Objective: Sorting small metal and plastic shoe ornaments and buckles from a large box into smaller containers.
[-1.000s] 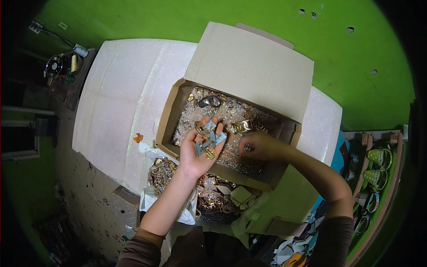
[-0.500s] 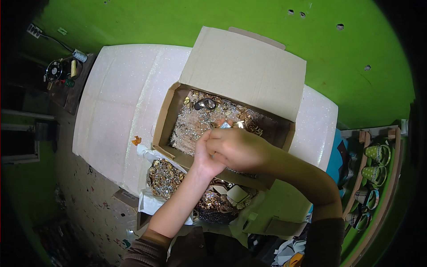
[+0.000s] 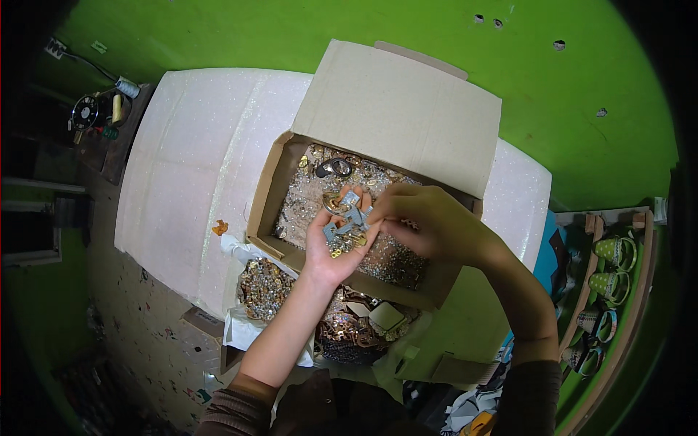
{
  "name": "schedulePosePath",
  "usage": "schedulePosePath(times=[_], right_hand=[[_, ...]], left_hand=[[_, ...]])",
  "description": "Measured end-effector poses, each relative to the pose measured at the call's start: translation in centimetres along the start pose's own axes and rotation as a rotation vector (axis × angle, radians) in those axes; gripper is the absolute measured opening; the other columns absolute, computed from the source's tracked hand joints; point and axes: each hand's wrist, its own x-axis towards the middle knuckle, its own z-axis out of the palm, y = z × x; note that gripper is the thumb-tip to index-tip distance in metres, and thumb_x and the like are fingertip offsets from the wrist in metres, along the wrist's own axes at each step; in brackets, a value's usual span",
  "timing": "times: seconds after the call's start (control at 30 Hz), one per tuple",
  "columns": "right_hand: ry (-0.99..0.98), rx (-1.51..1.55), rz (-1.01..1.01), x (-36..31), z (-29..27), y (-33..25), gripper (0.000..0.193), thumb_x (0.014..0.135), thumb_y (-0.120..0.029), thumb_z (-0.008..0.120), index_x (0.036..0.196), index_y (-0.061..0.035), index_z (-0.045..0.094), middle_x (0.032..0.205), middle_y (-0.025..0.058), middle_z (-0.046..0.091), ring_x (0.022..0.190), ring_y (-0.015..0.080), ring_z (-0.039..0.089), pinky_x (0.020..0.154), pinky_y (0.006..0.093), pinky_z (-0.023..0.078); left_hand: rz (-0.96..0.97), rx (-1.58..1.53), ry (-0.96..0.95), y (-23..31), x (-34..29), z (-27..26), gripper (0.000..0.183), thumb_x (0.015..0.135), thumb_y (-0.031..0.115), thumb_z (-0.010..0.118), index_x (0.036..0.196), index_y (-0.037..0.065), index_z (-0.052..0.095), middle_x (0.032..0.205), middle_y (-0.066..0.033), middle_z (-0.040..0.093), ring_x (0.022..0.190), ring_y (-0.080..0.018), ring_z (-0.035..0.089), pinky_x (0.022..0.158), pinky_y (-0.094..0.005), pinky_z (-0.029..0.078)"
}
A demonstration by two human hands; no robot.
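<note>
My left hand (image 3: 331, 263) is palm up over an open cardboard box (image 3: 282, 200), cradling a small heap of buckles and metal ornaments (image 3: 354, 216), some pale blue-silver and some gold, with clear beads among them. At the right edge of that palm, my right hand (image 3: 436, 221) has thumb and fingers pinched together. What lies between its fingertips is too small to make out. Inside the box, beads (image 3: 302, 196) and gold-coloured pieces cover the bottom. A dark ring-shaped buckle (image 3: 334, 168) rests near the back wall of the box.
In front of the box stand a paper-lined heap of beads (image 3: 265, 287) and a container of gold and dark trimmings (image 3: 352, 330). The box's lid (image 3: 407, 94) is folded back over the white sparkly table (image 3: 196, 160). Sandals (image 3: 614, 254) hang on a wooden rack at the right.
My hands, clasped together half a second ago, have parted. The left palm has turned up and spread, showing the ornaments, and my right hand has shifted right and slightly away from it.
</note>
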Motion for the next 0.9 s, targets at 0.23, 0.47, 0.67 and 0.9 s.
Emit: schedulePosePath(times=[0.23, 0.47, 0.67, 0.9], right_hand=[[-0.448, -0.635, 0.063, -5.1, 5.0, 7.5, 0.023, 0.074, -0.008, 0.052, 0.097, -0.0107, 0.054, 0.106, 0.0063, 0.049, 0.101, 0.0213, 0.048, 0.068, 0.0288, 0.049], [-0.315, -0.800, -0.275, -6.8, 6.9, 10.0, 0.018, 0.076, -0.013, 0.048, 0.092, -0.0117, 0.056, 0.114, 0.0053, 0.046, 0.110, 0.0187, 0.043, 0.060, 0.0234, 0.051], [-0.601, -0.878, -0.224, -5.6, 6.0, 8.8, 0.016, 0.074, -0.017, 0.050, 0.088, -0.0114, 0.056, 0.095, 0.0037, 0.049, 0.092, 0.0161, 0.049, 0.052, 0.0232, 0.050], [-0.544, -0.753, -0.207, -4.1, 6.6, 9.0, 0.016, 0.074, -0.016, 0.048, 0.086, -0.0100, 0.055, 0.087, 0.0032, 0.046, 0.088, 0.0158, 0.048, 0.059, 0.0258, 0.048]], left_hand=[[0.182, 0.002, 0.218, 0.4, 0.0, 1.2, 0.025, 0.088, 0.015, 0.036, 0.103, 0.010, 0.055, 0.106, -0.0062, 0.057, 0.102, -0.0201, 0.052, 0.097, -0.0444, 0.035], [0.159, 0.007, 0.208, 0.5, -0.3, 0.9, 0.025, 0.089, 0.017, 0.035, 0.101, 0.011, 0.055, 0.106, -0.0060, 0.057, 0.103, -0.0203, 0.052, 0.097, -0.0447, 0.035], [0.174, -0.001, 0.251, 0.6, -0.2, 0.7, 0.025, 0.089, 0.018, 0.035, 0.103, 0.012, 0.055, 0.106, -0.0062, 0.057, 0.103, -0.0204, 0.052, 0.097, -0.0449, 0.035], [0.174, 0.006, 0.212, 1.0, -0.4, 0.6, 0.026, 0.088, 0.017, 0.036, 0.104, 0.011, 0.055, 0.106, -0.0065, 0.057, 0.103, -0.0206, 0.052, 0.097, -0.0449, 0.035]])
